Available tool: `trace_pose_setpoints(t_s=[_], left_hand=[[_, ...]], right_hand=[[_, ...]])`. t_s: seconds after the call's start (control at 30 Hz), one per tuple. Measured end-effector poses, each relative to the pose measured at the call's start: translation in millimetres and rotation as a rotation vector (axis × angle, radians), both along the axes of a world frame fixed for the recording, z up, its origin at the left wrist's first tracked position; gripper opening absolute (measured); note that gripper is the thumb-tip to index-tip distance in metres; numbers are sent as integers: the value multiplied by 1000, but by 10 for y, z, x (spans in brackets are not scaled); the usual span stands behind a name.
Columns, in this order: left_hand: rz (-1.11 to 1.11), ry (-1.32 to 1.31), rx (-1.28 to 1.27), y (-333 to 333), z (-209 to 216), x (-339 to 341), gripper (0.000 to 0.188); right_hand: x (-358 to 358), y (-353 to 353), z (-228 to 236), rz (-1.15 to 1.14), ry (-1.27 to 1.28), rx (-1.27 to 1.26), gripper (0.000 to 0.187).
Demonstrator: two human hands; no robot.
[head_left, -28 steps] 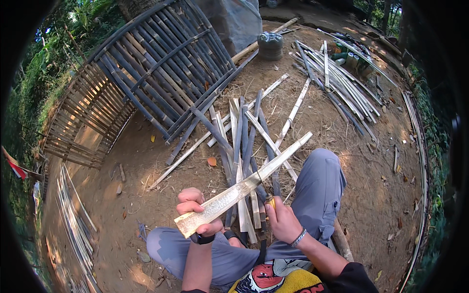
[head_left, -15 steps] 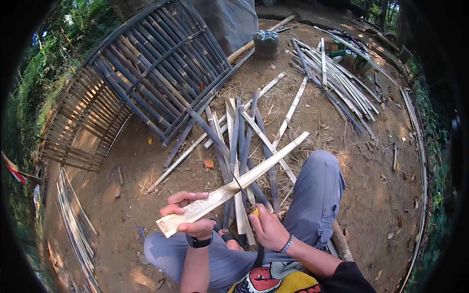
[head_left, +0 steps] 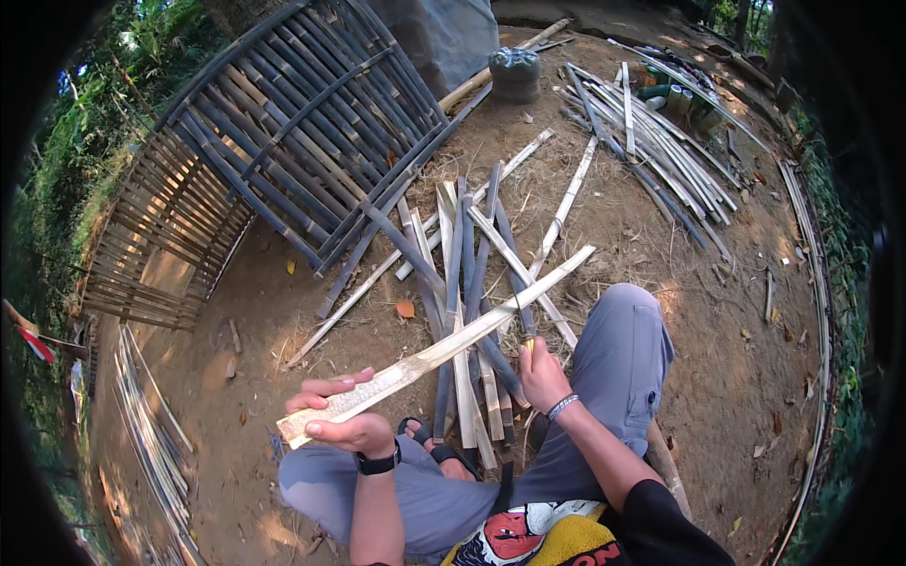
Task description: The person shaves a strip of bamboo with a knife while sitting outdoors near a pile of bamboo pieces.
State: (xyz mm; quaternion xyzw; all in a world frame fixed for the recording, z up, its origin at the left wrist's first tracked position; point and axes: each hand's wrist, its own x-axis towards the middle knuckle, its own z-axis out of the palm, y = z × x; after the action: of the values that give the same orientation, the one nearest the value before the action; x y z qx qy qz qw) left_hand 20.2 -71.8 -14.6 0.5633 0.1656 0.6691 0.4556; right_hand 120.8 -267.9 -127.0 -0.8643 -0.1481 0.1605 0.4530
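Head view: left fingers (head_left: 330, 386) around rough bamboo strip (head_left: 436, 356), right fingers (head_left: 541, 374) around knife handle (head_left: 528, 344).

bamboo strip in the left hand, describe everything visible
The long, narrow strip looks like split bamboo, pale, with a whitish, rough-looking lower end and a darker patch midway. It slants up rightward above piled slats, lower end gripped by the left hand. Whether the knife by its far half touches it is unclear.

Bamboo strip (head_left: 444, 352) woody, matt, rough-faced; trousers (head_left: 618, 368) matt cloth
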Motion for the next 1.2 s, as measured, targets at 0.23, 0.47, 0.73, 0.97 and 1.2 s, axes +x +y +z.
trace_pose_setpoints(t_s=[0.23,0.47,0.73,0.97,1.2], left_hand=[[64,93,-65,135,10,-34,36],[76,51,-71,325,-15,-108,36],[-335,-115,-54,244,81,-151,39],[-448,-327,-571,141,244,-151,43],[-532,-348,-504,118,225,-178,50]], right_hand=[[-240,199,345,126,65,75,31],[-260,251,318,255,76,53,32],[-85,157,374,240,54,7,34],[-424,180,454,302,-59,69,30],[-756,354,1061,399,-57,151,32]])
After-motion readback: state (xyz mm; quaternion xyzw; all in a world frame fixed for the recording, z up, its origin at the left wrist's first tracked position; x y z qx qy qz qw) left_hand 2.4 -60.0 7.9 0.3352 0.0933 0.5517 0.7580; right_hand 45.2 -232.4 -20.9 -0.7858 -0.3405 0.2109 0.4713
